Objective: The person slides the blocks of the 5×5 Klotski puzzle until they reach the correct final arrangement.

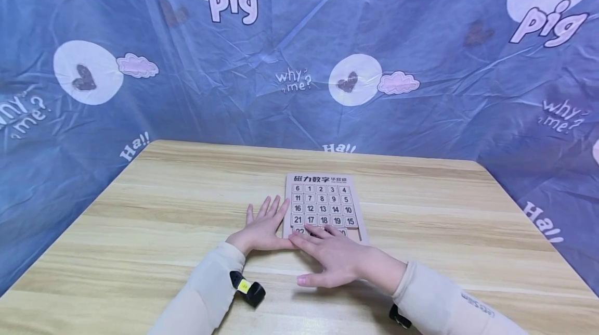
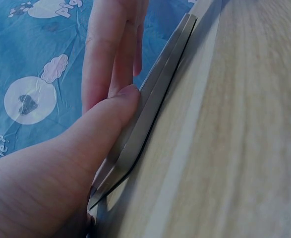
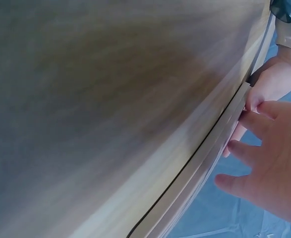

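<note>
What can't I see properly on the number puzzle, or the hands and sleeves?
Head view: some of the bottom tiles, hidden by the right hand.
Head view: the tiny print at the top right of the board, too small to read.
Head view: the rest of both sleeves, cut off by the bottom edge.
Left wrist view: part of the left hand, cut off by the top edge.
Both wrist views: the numbers, because the board is edge-on.

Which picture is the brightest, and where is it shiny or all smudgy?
Head view: brightest, with numbers readable on the number puzzle and a pale shine on the table near the bottom; left wrist view: dimmer, with shadow on the wood beside the puzzle's edge; right wrist view: murky grey at left, the wood grain smudgy there.
</note>
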Available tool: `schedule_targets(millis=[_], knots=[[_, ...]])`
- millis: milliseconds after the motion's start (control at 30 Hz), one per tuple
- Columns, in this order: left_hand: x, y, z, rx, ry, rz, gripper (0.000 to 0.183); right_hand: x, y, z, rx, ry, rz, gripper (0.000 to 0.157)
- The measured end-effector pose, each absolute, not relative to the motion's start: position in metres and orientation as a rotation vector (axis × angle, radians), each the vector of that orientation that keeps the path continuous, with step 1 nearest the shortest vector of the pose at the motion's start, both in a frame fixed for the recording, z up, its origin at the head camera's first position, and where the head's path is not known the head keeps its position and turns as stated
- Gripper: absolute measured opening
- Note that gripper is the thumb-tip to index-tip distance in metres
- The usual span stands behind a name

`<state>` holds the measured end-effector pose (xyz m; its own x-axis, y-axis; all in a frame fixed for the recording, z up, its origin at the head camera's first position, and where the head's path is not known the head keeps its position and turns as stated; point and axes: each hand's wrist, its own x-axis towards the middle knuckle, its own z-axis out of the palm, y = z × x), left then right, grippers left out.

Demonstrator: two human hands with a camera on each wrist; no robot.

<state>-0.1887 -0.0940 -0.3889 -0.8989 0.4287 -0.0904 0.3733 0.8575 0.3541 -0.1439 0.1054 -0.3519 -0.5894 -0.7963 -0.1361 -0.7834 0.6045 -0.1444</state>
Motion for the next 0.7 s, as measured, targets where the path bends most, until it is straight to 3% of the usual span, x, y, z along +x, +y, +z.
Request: schedule_targets(millis=[700], knots=[[-0.189,-0.094,-0.390,0.620,2.859,0.492,0.105,-0.141,0.116,-0.356,-1.320,2.663,-0.112,0.079]])
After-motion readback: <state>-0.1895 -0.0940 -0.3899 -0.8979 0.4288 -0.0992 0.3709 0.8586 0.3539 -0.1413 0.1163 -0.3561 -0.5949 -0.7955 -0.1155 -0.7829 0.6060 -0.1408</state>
